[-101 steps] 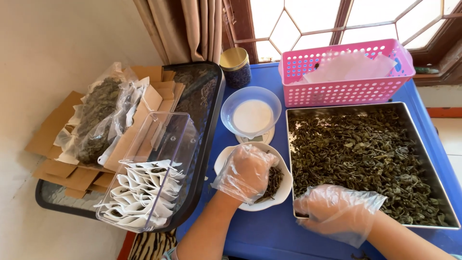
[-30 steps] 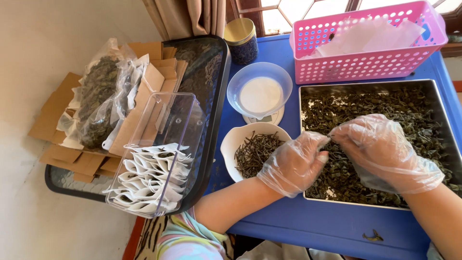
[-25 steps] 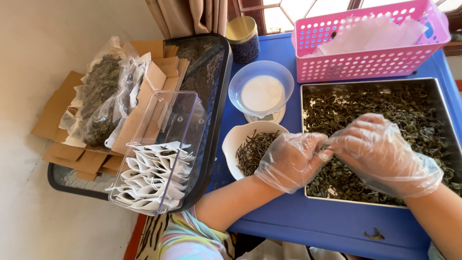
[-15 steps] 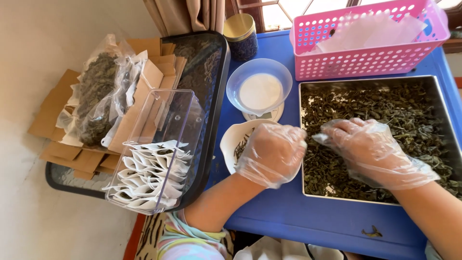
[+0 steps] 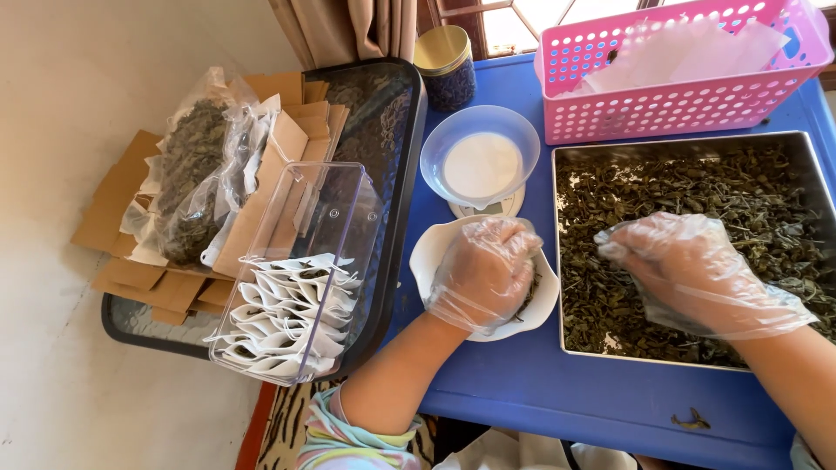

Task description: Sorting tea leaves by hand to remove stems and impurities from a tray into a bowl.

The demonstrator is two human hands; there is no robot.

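Observation:
My left hand (image 5: 483,271), in a clear plastic glove, lies palm down in a white bowl (image 5: 425,254) of dried green leaves, fingers curled over them. My right hand (image 5: 692,274), also gloved, rests on the heap of dried leaves (image 5: 697,183) in a square metal tray (image 5: 679,139). Its fingers are bunched together on the leaves near the tray's left side. The bowl stands just left of the tray on a blue table (image 5: 540,387). What sits under either palm is hidden.
Behind the bowl a small scale carries a clear dish (image 5: 482,161). A pink basket (image 5: 679,100) and a gold-lidded jar (image 5: 446,57) stand at the back. On the left are a clear box of white sachets (image 5: 292,300), a black tray (image 5: 387,113), bagged leaves (image 5: 187,174) and cardboard (image 5: 113,204).
My left hand has moved left from the tray's edge into the white bowl. My right hand has stayed over the tray and drawn its fingers together.

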